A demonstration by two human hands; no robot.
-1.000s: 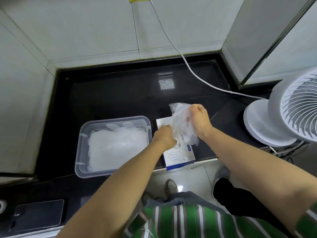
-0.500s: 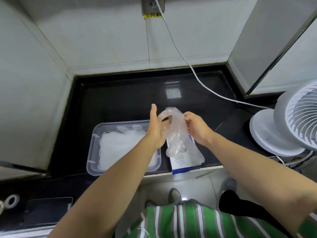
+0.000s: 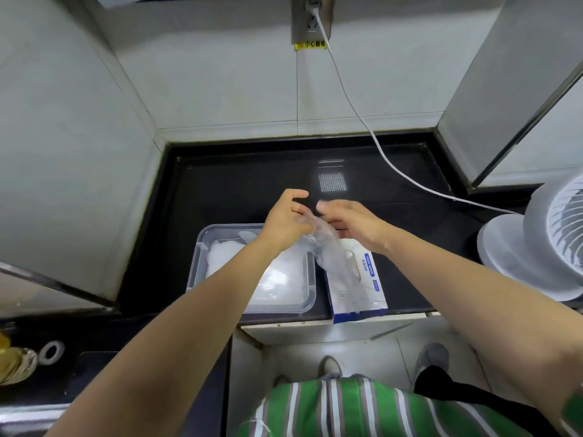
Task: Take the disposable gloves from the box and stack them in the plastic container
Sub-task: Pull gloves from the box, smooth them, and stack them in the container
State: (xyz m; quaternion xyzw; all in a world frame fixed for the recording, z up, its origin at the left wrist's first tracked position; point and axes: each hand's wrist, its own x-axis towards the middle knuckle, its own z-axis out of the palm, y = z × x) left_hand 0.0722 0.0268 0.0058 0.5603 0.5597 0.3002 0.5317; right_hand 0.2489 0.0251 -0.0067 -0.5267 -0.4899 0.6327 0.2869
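Note:
A clear disposable glove (image 3: 328, 257) hangs between my two hands above the black counter. My left hand (image 3: 287, 222) grips its upper end with curled fingers. My right hand (image 3: 350, 220), blurred by motion, pinches the same end from the right. Below the glove lies the white and blue glove box (image 3: 359, 298) at the counter's front edge. Left of the box stands the clear plastic container (image 3: 194, 269) with a stack of several gloves (image 3: 284, 282) in it. My left forearm crosses over the container.
A white fan (image 3: 536, 247) stands at the right edge of the counter (image 3: 236, 184). Its white cable (image 3: 394, 165) runs across the counter up to a wall socket (image 3: 310, 17). Tiled walls close in the left and back. A metal ring (image 3: 52, 351) lies lower left.
My left hand left the box and took hold of the glove beside my right hand. Both hands lifted it out, up and slightly back. The view tilted up, showing the socket.

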